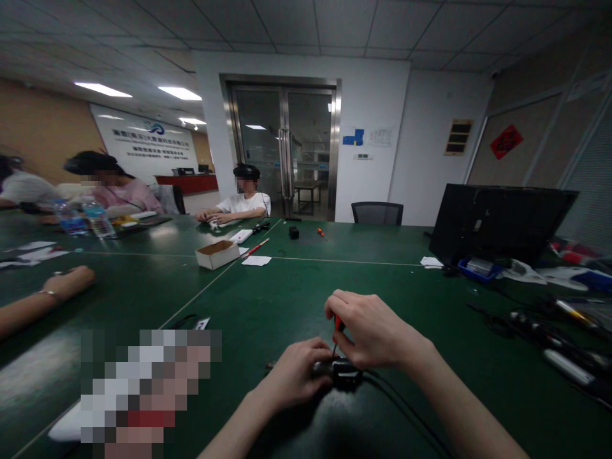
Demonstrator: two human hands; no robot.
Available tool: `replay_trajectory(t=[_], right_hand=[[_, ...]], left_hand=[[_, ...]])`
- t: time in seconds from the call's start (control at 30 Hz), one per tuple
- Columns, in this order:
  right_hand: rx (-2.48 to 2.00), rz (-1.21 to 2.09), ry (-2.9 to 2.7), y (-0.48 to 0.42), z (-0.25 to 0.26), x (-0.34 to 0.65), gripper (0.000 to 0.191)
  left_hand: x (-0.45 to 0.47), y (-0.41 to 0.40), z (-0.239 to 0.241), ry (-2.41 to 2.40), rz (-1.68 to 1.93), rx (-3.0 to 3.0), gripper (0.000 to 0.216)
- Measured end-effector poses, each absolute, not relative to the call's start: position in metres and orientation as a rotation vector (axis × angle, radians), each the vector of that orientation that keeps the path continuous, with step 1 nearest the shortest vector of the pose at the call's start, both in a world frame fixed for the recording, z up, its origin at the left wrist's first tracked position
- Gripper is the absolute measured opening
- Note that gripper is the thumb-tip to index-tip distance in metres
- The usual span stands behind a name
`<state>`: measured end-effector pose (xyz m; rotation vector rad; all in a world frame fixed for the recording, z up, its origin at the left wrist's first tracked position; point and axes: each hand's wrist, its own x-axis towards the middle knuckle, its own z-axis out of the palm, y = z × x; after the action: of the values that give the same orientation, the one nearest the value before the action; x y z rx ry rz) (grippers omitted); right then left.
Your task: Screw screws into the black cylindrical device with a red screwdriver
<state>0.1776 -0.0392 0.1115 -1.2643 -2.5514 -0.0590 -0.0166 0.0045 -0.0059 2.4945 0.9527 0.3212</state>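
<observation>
My right hand (370, 326) is closed round the red handle of a small screwdriver (338, 323), held upright with its thin shaft pointing down. The tip meets, or comes very near, a black device (348, 376) lying on the green table; the exact contact point is too small to tell. My left hand (297, 371) grips the left end of that device, fingers on top and thumb on the near side. A black cable (396, 403) runs from the device's right end toward me. Its exact kind does not show.
An open cardboard box (217, 256) and white paper (257, 261) lie ahead on the green table (296, 293). Another screwdriver (322, 234) lies farther back. To the right stand a black monitor (502, 220) and cables. A co-worker's arm (48, 293) rests at left; several people sit beyond.
</observation>
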Motion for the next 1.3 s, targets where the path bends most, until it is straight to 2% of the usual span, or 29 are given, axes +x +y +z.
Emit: replay_trajectory(t=[0.1,0.2,0.33,0.47,0.57,0.77,0.93,1.03,1.13,1.3], right_hand=[[-1.283,-0.027,-2.533,-0.0396,0.1110,0.1787,0.017],[-1.360,-0.123,-2.518,-0.0372,0.1114,0.1782,0.012],[-1.461,-0.174,-2.528,-0.0354,0.1126,0.1772,0.027],[-1.289,-0.051,-2.527,-0.0388,0.1121,0.1794,0.014],[-1.224,0.041,-2.534,-0.0404,0.1099,0.1808,0.019],[-1.345,-0.094,-2.514,-0.0375,0.1101,0.1770,0.009],[-1.527,-0.144,-2.486,-0.0371,0.1135,0.1748,0.027],[-1.400,-0.044,-2.471,-0.0384,0.1115,0.1778,0.022],[-1.282,0.051,-2.492,-0.0388,0.1082,0.1809,0.025],[-1.345,-0.059,-2.493,-0.0365,0.1075,0.1791,0.017]], left_hand=[[-0.0164,0.0040,-0.0054,0.966,0.307,2.496,0.032],[-0.0159,0.0032,-0.0033,0.966,0.303,2.498,0.034],[-0.0156,0.0022,-0.0017,0.962,0.323,2.504,0.035],[-0.0160,0.0023,-0.0033,0.957,0.342,2.505,0.030],[-0.0163,0.0031,-0.0052,0.960,0.331,2.504,0.027],[-0.0163,0.0043,-0.0059,0.970,0.310,2.498,0.031],[-0.0162,0.0037,-0.0038,0.960,0.315,2.487,0.034],[-0.0164,0.0040,-0.0049,0.955,0.329,2.485,0.030],[-0.0167,0.0047,-0.0068,0.962,0.333,2.487,0.027],[-0.0167,0.0042,-0.0058,0.966,0.327,2.493,0.032]])
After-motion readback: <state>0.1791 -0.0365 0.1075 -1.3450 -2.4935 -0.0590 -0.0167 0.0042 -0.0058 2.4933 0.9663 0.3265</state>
